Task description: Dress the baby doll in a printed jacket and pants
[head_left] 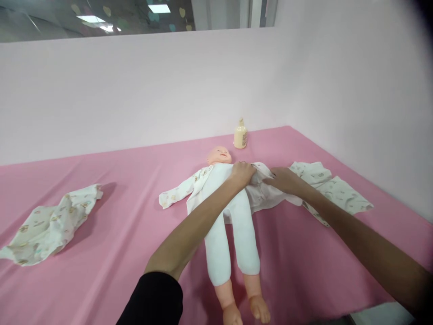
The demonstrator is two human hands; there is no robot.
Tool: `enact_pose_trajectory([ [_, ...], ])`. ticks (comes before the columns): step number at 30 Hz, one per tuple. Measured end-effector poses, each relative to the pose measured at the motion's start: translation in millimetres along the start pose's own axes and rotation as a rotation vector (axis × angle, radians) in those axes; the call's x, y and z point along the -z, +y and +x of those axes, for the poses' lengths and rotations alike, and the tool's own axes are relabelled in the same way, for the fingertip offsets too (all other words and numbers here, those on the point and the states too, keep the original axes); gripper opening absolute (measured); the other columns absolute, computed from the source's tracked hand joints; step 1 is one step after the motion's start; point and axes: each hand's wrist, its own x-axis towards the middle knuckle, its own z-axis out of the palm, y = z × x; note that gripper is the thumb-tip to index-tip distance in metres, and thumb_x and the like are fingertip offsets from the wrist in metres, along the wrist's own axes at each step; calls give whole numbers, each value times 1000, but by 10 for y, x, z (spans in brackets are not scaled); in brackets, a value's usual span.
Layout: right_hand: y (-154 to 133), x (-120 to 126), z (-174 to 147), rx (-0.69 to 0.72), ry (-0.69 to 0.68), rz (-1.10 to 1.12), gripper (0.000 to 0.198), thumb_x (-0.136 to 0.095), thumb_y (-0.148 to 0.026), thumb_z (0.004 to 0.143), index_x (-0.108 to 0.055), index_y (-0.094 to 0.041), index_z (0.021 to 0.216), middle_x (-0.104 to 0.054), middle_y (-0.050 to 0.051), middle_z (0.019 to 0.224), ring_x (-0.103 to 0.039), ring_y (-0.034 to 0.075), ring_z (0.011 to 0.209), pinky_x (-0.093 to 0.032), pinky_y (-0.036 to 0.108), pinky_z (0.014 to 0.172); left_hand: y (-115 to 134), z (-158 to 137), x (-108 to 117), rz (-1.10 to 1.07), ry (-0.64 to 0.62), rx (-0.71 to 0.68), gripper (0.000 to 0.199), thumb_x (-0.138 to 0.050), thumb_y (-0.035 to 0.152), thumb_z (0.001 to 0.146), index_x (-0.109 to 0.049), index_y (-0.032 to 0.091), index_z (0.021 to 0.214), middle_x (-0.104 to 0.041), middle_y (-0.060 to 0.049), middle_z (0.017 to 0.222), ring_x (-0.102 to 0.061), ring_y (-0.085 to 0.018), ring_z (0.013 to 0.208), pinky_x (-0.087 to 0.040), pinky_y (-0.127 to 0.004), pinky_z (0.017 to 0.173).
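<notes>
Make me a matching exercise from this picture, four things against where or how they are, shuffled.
Things
1. Pump bottle
2. Doll
3. Table cover
4. Open patterned shirt

Descriptions
A. Pink
B. Touched by the left hand and right hand
C. Upright near the back wall
D. Lying face up

Pairs: 1-C, 2-D, 3-A, 4-B

Here's a white, soft-bodied baby doll with pink plastic-looking head and feet (233, 204), flat on its back, feet nearest. The white printed fabric top (265, 197) spreads beneath its torso, one sleeve outstretched, opposite side rumpled.
</notes>
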Motion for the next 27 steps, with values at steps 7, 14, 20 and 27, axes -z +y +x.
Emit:
enact_pose_trajectory([
  [7,-432,-163,-30,80,106,357,24,-48,-28,86,-36,-21,66,-44,-4,61,-40,11,57,-26,27,53,-65,32,4,-36,23,64,25,-54,7,85,-69,5,105,-70,-21,105,-66,-31,104,-51,-37,82],
  [14,-532,-182,-15,17,141,461,28,-51,-37,87,-40,-21,68,-44,-4,60,-42,11,55,-27,26,50,-272,-515,150,-160,82,-51,24,-48,26,94,-65,15,108,-69,-12,110,-66,-25,103,-50,-33,82],
  [20,-470,-244,-94,62,72,471,25,-50,-38,86,-42,-21,70,-47,-3,64,-43,13,59,-29,26,52,-474,-1514,47,-227,350,249,48,-41,41,99,-45,17,141,-46,-13,149,-43,-31,135,-36,-45,110],
  [27,-276,-484,-347,142,98,358,24,-52,-40,86,-44,-21,73,-54,0,73,-46,16,66,-33,29,59,-842,-2063,-364,-778,149,628,55,-44,61,92,-47,21,129,-64,-8,109,-61,-25,96,-47,-35,79],
])
